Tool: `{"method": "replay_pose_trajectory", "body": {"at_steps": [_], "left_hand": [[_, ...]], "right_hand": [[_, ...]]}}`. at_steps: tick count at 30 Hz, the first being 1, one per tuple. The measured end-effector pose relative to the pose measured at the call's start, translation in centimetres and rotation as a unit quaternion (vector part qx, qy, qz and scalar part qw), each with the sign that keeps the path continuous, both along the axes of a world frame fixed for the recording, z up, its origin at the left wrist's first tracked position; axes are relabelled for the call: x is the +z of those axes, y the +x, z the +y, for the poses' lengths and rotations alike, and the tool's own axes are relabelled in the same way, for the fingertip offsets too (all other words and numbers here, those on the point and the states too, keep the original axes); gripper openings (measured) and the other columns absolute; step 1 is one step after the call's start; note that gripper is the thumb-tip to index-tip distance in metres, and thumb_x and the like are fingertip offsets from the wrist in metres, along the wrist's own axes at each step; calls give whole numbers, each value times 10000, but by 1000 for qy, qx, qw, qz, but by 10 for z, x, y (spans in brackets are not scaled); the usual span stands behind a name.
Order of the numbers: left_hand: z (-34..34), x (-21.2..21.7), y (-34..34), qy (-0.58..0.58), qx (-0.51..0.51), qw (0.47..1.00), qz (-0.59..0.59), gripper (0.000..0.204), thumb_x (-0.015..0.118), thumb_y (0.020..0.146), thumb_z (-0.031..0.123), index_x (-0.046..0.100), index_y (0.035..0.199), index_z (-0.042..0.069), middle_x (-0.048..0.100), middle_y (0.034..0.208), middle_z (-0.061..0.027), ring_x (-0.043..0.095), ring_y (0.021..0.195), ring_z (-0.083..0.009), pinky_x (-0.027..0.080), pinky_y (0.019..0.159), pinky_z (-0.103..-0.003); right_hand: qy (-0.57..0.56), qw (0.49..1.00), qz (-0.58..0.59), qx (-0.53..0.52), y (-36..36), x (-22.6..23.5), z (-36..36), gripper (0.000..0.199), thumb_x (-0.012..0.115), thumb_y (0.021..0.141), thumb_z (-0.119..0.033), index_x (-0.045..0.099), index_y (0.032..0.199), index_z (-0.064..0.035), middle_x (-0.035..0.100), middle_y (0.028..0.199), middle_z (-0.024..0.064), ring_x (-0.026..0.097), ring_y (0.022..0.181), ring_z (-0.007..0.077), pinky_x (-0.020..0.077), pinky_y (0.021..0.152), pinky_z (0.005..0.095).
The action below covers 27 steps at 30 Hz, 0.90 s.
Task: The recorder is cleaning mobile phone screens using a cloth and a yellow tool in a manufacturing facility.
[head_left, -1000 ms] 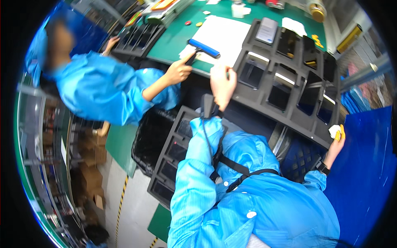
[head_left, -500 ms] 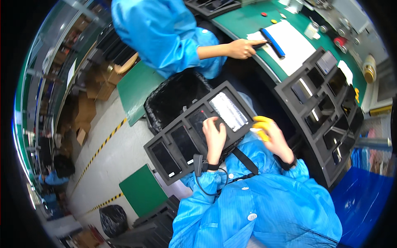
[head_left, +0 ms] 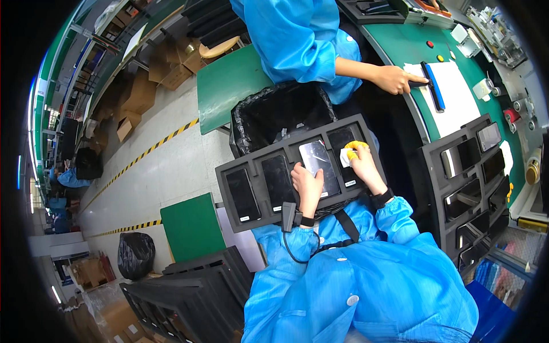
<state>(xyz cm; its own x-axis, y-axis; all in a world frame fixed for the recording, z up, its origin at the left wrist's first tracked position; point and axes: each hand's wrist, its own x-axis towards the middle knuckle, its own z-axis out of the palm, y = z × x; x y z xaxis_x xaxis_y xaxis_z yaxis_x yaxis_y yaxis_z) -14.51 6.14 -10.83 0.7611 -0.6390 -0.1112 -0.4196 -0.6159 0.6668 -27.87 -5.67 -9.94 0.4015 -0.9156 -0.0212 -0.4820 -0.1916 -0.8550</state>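
Note:
A black tray [head_left: 227,216] with several compartments lies across my lap, each compartment holding a dark flat panel like a phone screen. My left hand [head_left: 309,187] rests over the lower left part of a shiny panel [head_left: 318,158], thumb and fingers apart. Yellow covers sit on fingertips of my right hand [head_left: 365,164]. Those fingers pinch a small white wipe [head_left: 346,157] against the rightmost panel [head_left: 342,139]. Two other dark panels, a middle one [head_left: 278,182] and the leftmost one [head_left: 242,194], lie in their slots untouched.
Beyond my tray stands a bin lined with black plastic [head_left: 243,123]. A co-worker's hand [head_left: 394,80] holds a blue-edged roller or squeegee [head_left: 433,87] over white sheets on a green bench [head_left: 394,43]. Another tray of panels [head_left: 436,188] stands at right; stacked black trays [head_left: 194,291] lie at lower left.
The view has turned, so the tray appears more level. My right hand has moved from beside the tray's right end onto the rightmost panel with the wipe. My left hand stays over the neighbouring panel.

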Motion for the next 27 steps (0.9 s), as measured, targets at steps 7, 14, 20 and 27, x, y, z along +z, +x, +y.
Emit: {"method": "replay_pose_trajectory", "body": {"at_steps": [7, 14, 20, 27], "left_hand": [[-2, -17, 8, -256, -8, 956, 143, 352, 619, 878, 111, 501, 1172, -41, 581, 1055, -228, 578, 979, -376, 453, 842, -425], [-6, 35, 25, -195, -28, 975, -102, 559, 630, 791, 3, 448, 1318, -28, 430, 1291, -216, 410, 1223, -386, 334, 1053, -433], [77, 42, 82, -41, 21, 976, -213, 455, 631, 800, 64, 503, 1227, -28, 473, 1233, -213, 450, 1139, -391, 369, 983, -468], [121, 9, 116, 115, 110, 961, -227, 771, 689, 808, 280, 318, 1345, -129, 418, 1290, -277, 422, 1183, -427, 379, 995, -489]], "right_hand": [[-25, 998, -53, -6, 1, 22, -13, 270, 498, 808, -19, 581, 1060, 36, 551, 1103, 228, 511, 1068, 391, 409, 946, 413], [-206, 978, -1, 44, 24, 30, -8, 219, 538, 859, -2, 572, 1075, 12, 335, 1448, 250, 405, 1285, 406, 339, 1073, 404], [85, 960, -65, 258, 71, 51, 56, 255, 539, 871, -74, 584, 1106, 15, 513, 1290, 223, 447, 1247, 360, 349, 1050, 385], [83, 983, -37, 157, 122, -3, 111, 228, 520, 832, -83, 596, 1005, 45, 535, 1175, 261, 441, 1190, 412, 364, 1012, 425]]}}
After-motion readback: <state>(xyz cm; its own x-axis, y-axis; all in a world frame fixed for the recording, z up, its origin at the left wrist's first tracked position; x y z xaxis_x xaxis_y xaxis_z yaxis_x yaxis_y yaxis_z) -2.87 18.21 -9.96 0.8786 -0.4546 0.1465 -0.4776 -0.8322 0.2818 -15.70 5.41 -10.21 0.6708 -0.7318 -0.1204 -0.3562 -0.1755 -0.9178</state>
